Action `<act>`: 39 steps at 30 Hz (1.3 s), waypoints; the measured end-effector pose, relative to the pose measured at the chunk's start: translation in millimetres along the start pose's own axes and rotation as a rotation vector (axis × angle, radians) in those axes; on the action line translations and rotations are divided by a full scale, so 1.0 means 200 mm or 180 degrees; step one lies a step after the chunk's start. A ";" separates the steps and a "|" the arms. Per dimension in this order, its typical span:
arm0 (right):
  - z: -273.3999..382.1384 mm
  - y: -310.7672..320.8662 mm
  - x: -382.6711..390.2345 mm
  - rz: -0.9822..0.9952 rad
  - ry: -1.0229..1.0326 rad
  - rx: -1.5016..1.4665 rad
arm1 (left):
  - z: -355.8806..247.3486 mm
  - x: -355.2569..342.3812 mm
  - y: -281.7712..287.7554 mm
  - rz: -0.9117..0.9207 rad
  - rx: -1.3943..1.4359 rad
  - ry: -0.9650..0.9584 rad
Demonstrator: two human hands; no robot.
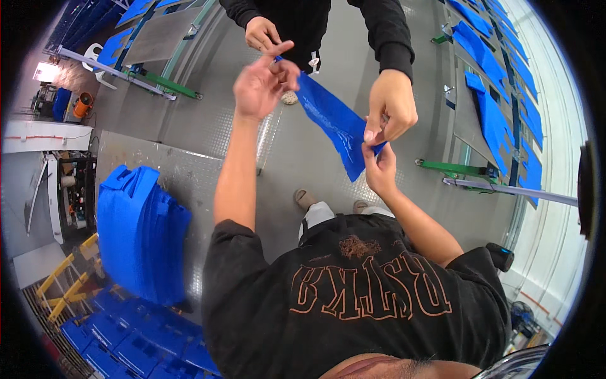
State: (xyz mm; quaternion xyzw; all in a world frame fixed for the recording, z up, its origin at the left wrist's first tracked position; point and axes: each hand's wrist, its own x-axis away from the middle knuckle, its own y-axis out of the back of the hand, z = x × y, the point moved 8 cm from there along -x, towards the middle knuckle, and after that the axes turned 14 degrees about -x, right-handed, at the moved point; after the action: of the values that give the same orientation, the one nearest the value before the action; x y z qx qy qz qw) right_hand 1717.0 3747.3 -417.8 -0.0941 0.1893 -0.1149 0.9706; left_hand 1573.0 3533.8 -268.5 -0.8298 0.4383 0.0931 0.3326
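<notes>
A long blue sheet of thin, cloth-like material (327, 120) with pale printed marks is stretched slantwise in front of me. My left hand (260, 85) is at its upper left end, with the fingers curled around the corner and one finger sticking out. At the lower right end, my right hand (380, 169) pinches the edge between thumb and fingers. Facing me is a person in black sleeves. That person's one hand (391, 107) grips the sheet just above my right hand, and the other hand (262, 33) is close beside my left fingers, partly hidden.
To my left, a thick pile of folded blue sheets (139, 234) lies on a grey metal table (196, 164). Blue crates (132, 335) are at the lower left. Long racks with green supports hold more blue pieces (489, 120) on the right and at the far left.
</notes>
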 end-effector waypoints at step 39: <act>-0.53 0.11 -0.68 0.3981 -0.1968 -0.0529 | 1.20 1.47 -0.54 -0.6069 -0.3394 -0.0220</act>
State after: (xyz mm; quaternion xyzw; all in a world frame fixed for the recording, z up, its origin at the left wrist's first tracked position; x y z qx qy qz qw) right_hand 1557.5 3788.2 -471.8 -0.0699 -0.0686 0.5119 0.8535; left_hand 1867.2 3533.1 -530.7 -0.8627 -0.4908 -0.0017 -0.1221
